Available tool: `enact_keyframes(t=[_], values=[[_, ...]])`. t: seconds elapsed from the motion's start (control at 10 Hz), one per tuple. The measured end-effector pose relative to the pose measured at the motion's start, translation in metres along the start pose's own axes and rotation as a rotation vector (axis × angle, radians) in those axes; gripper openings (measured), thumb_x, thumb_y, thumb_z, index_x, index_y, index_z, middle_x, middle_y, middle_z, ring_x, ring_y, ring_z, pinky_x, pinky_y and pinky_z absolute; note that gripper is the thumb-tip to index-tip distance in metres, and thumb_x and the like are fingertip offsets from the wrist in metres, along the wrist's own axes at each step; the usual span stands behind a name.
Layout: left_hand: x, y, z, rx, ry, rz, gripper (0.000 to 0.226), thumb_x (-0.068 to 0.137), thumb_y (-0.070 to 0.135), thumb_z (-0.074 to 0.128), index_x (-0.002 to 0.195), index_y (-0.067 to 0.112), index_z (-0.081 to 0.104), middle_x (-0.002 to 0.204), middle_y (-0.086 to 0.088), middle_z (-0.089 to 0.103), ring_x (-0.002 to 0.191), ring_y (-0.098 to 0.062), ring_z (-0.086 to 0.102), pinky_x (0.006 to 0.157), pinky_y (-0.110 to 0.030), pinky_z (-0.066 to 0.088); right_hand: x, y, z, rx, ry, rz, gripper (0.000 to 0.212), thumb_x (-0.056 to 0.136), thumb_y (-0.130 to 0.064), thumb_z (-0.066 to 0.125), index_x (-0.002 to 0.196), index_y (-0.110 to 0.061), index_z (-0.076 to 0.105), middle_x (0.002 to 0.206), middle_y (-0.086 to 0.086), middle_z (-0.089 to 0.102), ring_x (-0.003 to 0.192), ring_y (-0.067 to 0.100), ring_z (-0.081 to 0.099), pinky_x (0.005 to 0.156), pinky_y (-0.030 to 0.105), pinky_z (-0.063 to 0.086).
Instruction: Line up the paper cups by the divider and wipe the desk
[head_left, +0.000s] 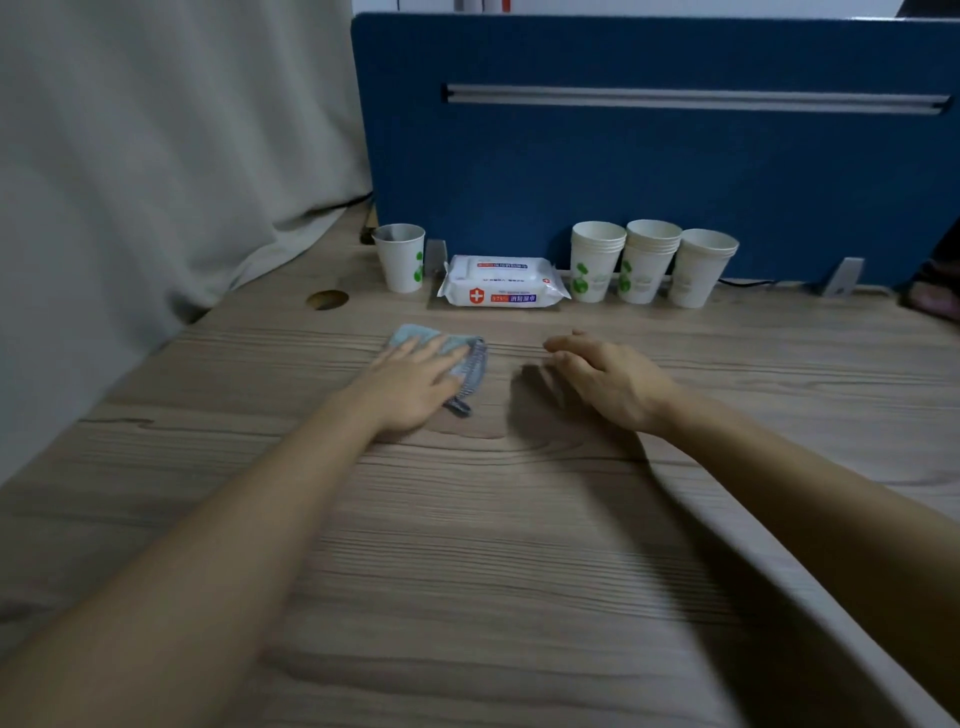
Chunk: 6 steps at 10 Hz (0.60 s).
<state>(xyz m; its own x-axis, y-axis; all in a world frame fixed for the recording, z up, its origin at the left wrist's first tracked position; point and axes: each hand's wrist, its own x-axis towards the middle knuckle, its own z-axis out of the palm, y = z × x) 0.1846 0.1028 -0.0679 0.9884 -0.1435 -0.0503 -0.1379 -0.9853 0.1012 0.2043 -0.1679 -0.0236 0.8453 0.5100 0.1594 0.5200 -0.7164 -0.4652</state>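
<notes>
The left hand (415, 387) lies flat, fingers spread, pressing a light blue cloth (457, 358) onto the desk (519, 545). The right hand (608, 382) hovers just beside it, open and holding nothing. Along the desk's far edge, against the blue divider (649, 171), a wipes pack (501, 282) shows a red cross and Chinese lettering too small to read. A single paper cup (401, 257) with a green print stands left of it; three stacks of paper cups (652, 262) stand right. The near desk lies bare.
</notes>
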Motion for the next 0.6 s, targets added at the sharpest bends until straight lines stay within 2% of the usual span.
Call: enact_keyframes(t=[0.1,0.2,0.3,0.4,0.5,0.6], values=[[0.008,-0.05,-0.011,0.007,0.005,-0.071,0.059,0.099,0.05,0.014,0.155,0.03,0.011,0.164,0.0,0.004,0.15,-0.024,0.003,0.12,-0.048,0.003,0.003,0.002,0.001,0.002,-0.013,-0.025,0.039,0.101,-0.035,0.034,0.134,-0.023,0.052,0.141,-0.001,0.051,0.14,0.014,0.03,0.094,0.015,0.02],[0.01,-0.091,-0.015,0.117,-0.004,-0.072,0.054,0.104,0.038,0.016,0.154,0.019,0.018,0.163,-0.006,0.004,0.15,-0.024,0.002,0.12,-0.043,0.003,0.007,0.005,0.0,0.001,-0.03,-0.03,0.039,0.101,-0.034,0.034,0.135,-0.022,0.051,0.143,-0.001,0.049,0.143,0.014,0.025,0.097,0.017,0.019],[0.016,-0.105,-0.013,0.087,-0.003,-0.114,0.055,0.104,0.038,0.019,0.154,0.018,0.018,0.164,-0.008,0.007,0.15,-0.027,0.006,0.12,-0.045,0.006,0.014,0.008,-0.003,0.0,0.014,-0.038,0.038,0.101,-0.032,0.036,0.132,-0.02,0.054,0.141,0.001,0.052,0.14,0.016,0.03,0.093,0.013,0.019],[0.015,-0.104,-0.014,0.068,0.01,-0.126,0.055,0.103,0.042,0.02,0.154,0.022,0.02,0.163,-0.008,0.012,0.15,-0.028,0.009,0.119,-0.047,0.01,0.02,0.007,-0.002,-0.014,-0.002,-0.025,0.04,0.1,-0.035,0.036,0.133,-0.02,0.053,0.141,0.002,0.052,0.137,0.016,0.035,0.093,0.016,0.021],[0.008,-0.087,-0.017,-0.117,0.145,-0.136,0.056,0.1,0.047,0.032,0.152,0.026,0.029,0.161,-0.003,0.023,0.147,-0.025,0.02,0.119,-0.046,0.015,0.021,0.006,0.001,-0.032,0.006,-0.027,0.04,0.099,-0.035,0.038,0.133,-0.02,0.053,0.14,0.004,0.052,0.133,0.02,0.04,0.091,0.02,0.025],[0.003,-0.061,-0.02,-0.187,0.206,-0.073,0.053,0.098,0.047,0.04,0.147,0.026,0.039,0.157,0.0,0.033,0.144,-0.02,0.028,0.116,-0.04,0.024,0.015,0.007,-0.005,-0.016,0.001,0.015,0.041,0.098,-0.037,0.039,0.133,-0.021,0.051,0.139,0.005,0.053,0.127,0.023,0.047,0.092,0.023,0.03]])
